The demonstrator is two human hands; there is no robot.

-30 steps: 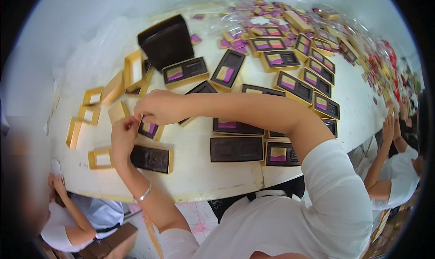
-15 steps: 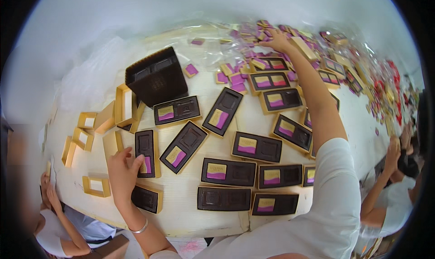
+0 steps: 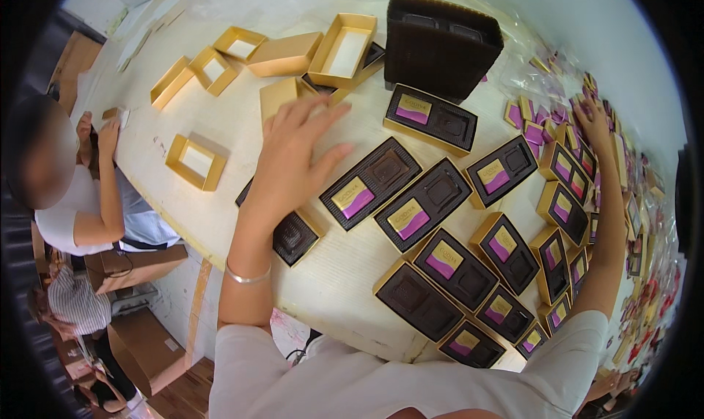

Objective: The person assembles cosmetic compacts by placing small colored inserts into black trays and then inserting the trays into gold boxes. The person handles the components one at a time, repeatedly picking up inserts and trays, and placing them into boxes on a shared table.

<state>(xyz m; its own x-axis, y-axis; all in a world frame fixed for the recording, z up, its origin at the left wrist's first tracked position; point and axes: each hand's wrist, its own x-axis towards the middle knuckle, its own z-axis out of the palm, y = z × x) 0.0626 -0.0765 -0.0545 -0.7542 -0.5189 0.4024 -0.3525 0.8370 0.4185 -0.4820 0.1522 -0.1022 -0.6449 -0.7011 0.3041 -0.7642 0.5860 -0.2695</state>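
Observation:
My left hand (image 3: 282, 162) is open, fingers spread, above the left part of the table. Under it lies a gold box with a dark tray (image 3: 295, 237); another box is mostly hidden behind the hand and wrist. Past my fingertips lies a closed gold box piece (image 3: 277, 96). At the far right my right hand (image 3: 592, 122) reaches onto a heap of small purple-and-gold wrapped pieces (image 3: 539, 129); its fingers look apart, their tips partly lost among the pieces. Between the hands stand several gold boxes with dark two-compartment trays (image 3: 440, 188), many holding one purple-and-gold piece.
A tall stack of dark plastic trays (image 3: 440, 60) stands at the back. Empty gold box frames (image 3: 196, 161) lie at the left. Clear plastic and more wrapped pieces spread along the right side. A co-worker (image 3: 95, 214) sits at the left table edge; cardboard boxes (image 3: 147, 349) stand on the floor.
The view has turned left, so the table's things sit further right. My left hand has lifted off the box it touched and spread its fingers. My right hand stays at the heap.

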